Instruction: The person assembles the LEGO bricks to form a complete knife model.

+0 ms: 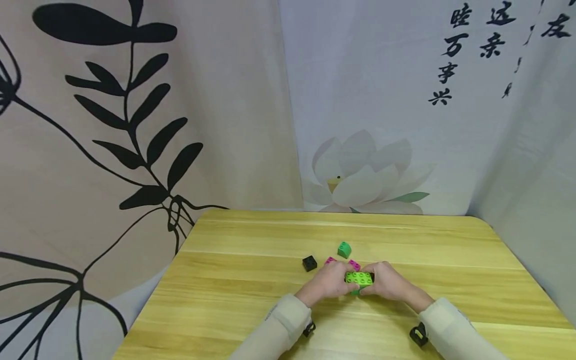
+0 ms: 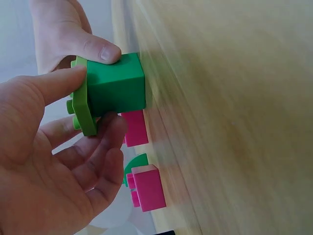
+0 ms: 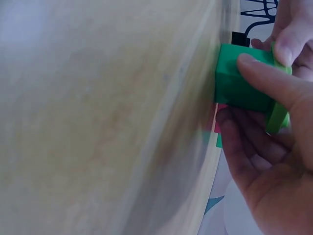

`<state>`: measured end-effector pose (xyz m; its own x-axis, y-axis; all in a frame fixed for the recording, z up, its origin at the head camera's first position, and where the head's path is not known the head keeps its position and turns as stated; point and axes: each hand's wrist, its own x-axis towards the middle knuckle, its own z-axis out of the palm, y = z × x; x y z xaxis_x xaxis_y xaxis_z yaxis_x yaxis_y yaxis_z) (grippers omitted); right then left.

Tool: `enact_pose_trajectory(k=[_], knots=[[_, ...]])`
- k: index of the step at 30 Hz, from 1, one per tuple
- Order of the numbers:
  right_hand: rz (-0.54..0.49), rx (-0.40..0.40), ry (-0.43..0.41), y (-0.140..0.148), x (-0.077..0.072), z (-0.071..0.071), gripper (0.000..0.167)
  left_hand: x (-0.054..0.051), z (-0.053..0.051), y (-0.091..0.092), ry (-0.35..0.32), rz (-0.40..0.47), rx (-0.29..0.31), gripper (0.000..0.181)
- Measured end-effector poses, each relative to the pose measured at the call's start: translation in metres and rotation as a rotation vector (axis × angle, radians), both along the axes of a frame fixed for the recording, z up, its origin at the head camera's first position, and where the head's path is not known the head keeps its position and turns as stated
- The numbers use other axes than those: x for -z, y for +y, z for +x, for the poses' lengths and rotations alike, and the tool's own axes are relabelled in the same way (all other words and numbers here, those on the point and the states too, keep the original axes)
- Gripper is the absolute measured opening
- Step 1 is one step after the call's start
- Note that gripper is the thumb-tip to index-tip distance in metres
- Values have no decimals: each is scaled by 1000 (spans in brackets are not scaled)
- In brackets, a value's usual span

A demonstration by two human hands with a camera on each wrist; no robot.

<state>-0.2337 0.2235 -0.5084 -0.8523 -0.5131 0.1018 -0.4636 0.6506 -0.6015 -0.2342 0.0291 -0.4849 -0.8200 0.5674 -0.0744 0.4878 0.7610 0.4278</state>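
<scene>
Near the middle of the table, both hands hold a two-part stack. A flat lime-green brick (image 1: pixel 358 278) with studs up lies against the top of a taller green block (image 2: pixel 117 83) and juts past its far side. My left hand (image 1: pixel 332 281) pinches the lime brick, its thumb (image 2: pixel 66 83) on the rim and the other fingers curled beneath. From the other side my right hand (image 1: pixel 386 282) grips the green block, with the thumb (image 3: pixel 264 76) along its side. Whether the two parts are fully joined, I cannot tell.
Beyond the hands lie a pink brick (image 1: pixel 354 265), another pink brick (image 1: pixel 330 260) and a curved green brick (image 1: pixel 344 249). A black brick (image 1: pixel 309 263) sits left of them. The wooden table (image 1: pixel 234 280) ends at a printed curtain (image 1: pixel 243 100).
</scene>
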Motion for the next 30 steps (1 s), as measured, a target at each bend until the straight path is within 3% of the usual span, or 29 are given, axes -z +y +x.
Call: enact_pose_trajectory(k=[6,10,13,16,24,30], knots=[[4,-12,-6,-1,-3,1,31,-2,2,-5,-23,9,20,49],[3,-24,-29,-2,-3,3,35,0,1,-12,-11,23,93,51],[5,-29,-37,-4,-5,4,34,2,-2,-18,-10,58,141,45],[10,-23,-33,-5,-6,5,35,2,-4,-28,-7,87,143,38],[57,27,-30,-7,-6,6,40,2,-19,-65,42,155,17,34],[60,42,-49,-8,-5,7,41,7,-33,-90,65,129,-111,42]])
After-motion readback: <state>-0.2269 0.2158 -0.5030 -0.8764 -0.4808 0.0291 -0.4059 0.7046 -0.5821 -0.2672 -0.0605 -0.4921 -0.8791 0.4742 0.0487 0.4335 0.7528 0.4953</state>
